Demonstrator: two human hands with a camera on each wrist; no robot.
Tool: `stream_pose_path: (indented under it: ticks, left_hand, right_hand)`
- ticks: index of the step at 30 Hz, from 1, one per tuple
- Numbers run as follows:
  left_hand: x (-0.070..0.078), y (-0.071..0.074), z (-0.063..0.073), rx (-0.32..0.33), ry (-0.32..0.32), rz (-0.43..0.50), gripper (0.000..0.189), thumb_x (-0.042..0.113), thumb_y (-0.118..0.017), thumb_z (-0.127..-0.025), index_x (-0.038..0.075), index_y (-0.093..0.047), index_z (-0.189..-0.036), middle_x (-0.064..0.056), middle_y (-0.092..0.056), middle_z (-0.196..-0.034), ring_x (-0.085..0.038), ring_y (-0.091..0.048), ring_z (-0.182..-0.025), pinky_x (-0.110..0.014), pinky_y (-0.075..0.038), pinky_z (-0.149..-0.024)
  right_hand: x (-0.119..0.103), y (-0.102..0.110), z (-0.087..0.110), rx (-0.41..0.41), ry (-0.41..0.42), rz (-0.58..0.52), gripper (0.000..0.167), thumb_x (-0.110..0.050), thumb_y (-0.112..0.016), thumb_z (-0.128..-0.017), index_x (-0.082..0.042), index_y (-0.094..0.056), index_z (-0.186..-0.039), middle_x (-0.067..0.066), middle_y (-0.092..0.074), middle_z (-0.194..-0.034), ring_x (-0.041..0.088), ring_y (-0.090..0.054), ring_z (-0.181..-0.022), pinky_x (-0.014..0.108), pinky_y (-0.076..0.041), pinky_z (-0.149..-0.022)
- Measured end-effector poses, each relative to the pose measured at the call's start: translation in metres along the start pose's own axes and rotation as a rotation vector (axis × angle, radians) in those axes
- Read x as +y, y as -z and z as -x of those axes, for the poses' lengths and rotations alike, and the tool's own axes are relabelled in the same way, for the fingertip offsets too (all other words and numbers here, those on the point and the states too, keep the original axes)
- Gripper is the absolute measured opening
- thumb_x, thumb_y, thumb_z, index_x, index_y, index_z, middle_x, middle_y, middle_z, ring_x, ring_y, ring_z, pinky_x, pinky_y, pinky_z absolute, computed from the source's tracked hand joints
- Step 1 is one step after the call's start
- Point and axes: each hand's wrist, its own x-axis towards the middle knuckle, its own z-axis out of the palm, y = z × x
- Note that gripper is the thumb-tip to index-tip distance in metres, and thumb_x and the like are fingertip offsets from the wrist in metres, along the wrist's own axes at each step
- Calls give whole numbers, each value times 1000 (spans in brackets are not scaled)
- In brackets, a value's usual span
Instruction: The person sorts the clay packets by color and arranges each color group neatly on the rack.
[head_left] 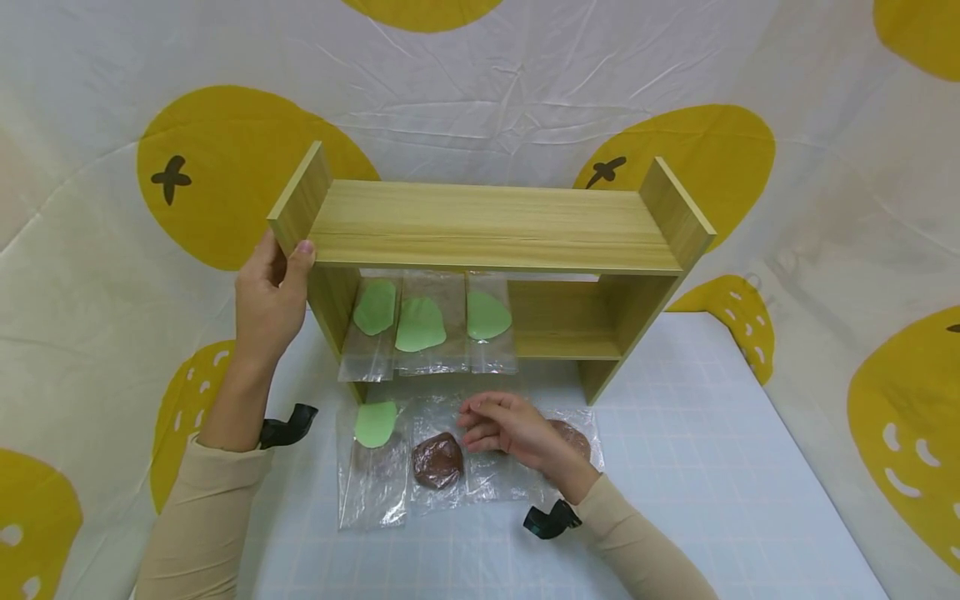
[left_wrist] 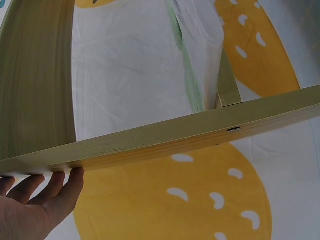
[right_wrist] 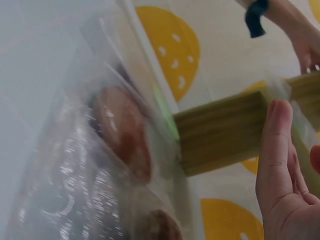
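A small wooden shelf (head_left: 480, 221) stands upright on the table, and my left hand (head_left: 273, 300) grips the edge of its left side panel, thumb on the near face. Three clear plastic bags, each with a flat green piece (head_left: 420, 325), sit side by side on its middle board, their lower ends hanging over the front. My right hand (head_left: 517, 429) holds nothing; its fingers are loosely bent above the row of clear bags on the table. Beside its fingertips lies a bagged brown lump (head_left: 437, 461). Another brown lump (head_left: 572, 437) is partly hidden behind the right wrist.
At the left of the table row lies a clear bag (head_left: 372, 492) with a green piece. The table has a pale checked cloth (head_left: 712, 467). Behind the shelf hangs a white curtain (head_left: 465, 100) with yellow prints. Each wrist wears a black camera mount (head_left: 291, 427).
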Motion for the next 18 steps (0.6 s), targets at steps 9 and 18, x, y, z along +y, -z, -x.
stream_pose_path:
  ticks: [9,18]
  left_hand:
    - [1,0,1,-2,-8,12,40,29,-57,-103,16,-58,-140,-10,-63,-128,-16,-61,-106,-32,-51,-93]
    - [2,1,1,-4,-8,13,41,29,-57,-103,17,-57,-142,-9,-63,-130,-17,-60,-108,-33,-51,-95]
  right_hand:
    - [29,-9,-11,-5,-94,58,42,-14,-53,-104,18,-50,-130,30,-65,-114,31,-72,-88,47,-56,-82]
    - [47,-17,-21,-5,-157,87,36,-12,-55,-103,13,-53,-127,28,-66,-112,38,-70,-92,46,-57,-81]
